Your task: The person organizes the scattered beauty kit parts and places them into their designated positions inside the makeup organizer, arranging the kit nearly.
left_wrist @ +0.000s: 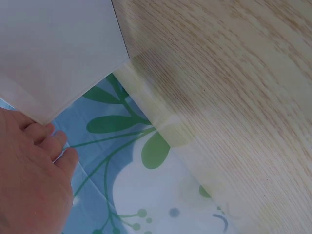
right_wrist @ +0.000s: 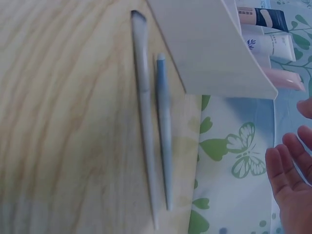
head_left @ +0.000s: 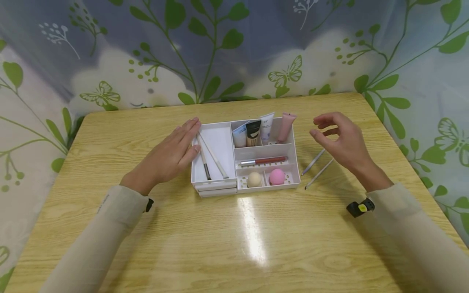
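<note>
A white makeup organizer [head_left: 220,138] sits mid-table. Along its left side lies my left hand [head_left: 166,154], fingers stretched out, thumb by the rim; the left wrist view shows its fingers [left_wrist: 58,144] at a corner. Two makeup brushes, one light [head_left: 213,156] and one dark-tipped [head_left: 204,160], lean in the left compartment. To the organizer's right, my right hand [head_left: 342,140] is raised, fingers loosely bent, holding nothing. Below it on the table lie an angled brush [right_wrist: 145,97] and a slim blue-grey stick [right_wrist: 165,126], perhaps a pencil.
Upright in the organizer's back section are a blue-white tube [head_left: 240,136], a black-capped tube [head_left: 253,133], a white tube [head_left: 266,128] and a pink tube [head_left: 285,128]. A red-brown cosmetic stick [head_left: 269,160], beige sponge [head_left: 254,179] and pink sponge [head_left: 277,176] occupy front compartments.
</note>
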A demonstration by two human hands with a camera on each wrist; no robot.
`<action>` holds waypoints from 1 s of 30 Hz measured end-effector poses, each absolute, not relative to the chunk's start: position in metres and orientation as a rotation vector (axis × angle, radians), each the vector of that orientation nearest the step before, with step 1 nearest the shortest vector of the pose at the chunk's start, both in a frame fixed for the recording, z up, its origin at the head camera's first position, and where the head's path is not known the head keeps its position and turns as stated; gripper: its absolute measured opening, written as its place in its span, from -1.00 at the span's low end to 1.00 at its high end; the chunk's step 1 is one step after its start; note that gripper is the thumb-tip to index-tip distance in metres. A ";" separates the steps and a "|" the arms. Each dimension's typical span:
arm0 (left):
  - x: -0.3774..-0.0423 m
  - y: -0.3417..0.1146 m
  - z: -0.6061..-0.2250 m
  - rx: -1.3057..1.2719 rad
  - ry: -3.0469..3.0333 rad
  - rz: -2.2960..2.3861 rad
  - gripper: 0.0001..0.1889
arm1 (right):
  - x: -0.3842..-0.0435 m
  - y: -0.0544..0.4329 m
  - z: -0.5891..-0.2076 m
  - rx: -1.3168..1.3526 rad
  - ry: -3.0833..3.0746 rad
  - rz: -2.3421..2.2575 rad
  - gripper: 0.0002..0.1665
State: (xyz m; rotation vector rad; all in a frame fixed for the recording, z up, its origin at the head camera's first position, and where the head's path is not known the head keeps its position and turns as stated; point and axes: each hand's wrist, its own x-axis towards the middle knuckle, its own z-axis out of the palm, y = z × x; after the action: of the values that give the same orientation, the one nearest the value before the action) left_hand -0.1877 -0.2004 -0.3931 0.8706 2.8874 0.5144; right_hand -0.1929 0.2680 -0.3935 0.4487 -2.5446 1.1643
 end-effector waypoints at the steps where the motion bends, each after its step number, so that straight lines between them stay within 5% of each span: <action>1: -0.188 -0.200 -0.393 0.874 2.888 0.516 -0.26 | -0.192 0.270 -0.394 0.448 -2.551 1.156 -0.62; 15: -0.188 -0.200 -0.392 0.874 2.889 0.510 -0.26 | -0.183 0.290 -0.407 0.470 -2.650 1.075 -0.75; 30: -0.189 -0.201 -0.395 0.883 2.896 0.498 -0.26 | -0.178 0.312 -0.426 0.783 -2.847 0.988 -0.85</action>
State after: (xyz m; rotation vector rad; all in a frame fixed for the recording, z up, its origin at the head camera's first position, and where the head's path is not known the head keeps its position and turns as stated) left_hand -0.1886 -0.2014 -0.3945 0.8830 2.8965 0.4981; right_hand -0.1784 0.3120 -0.4261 0.7832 -2.8474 0.9880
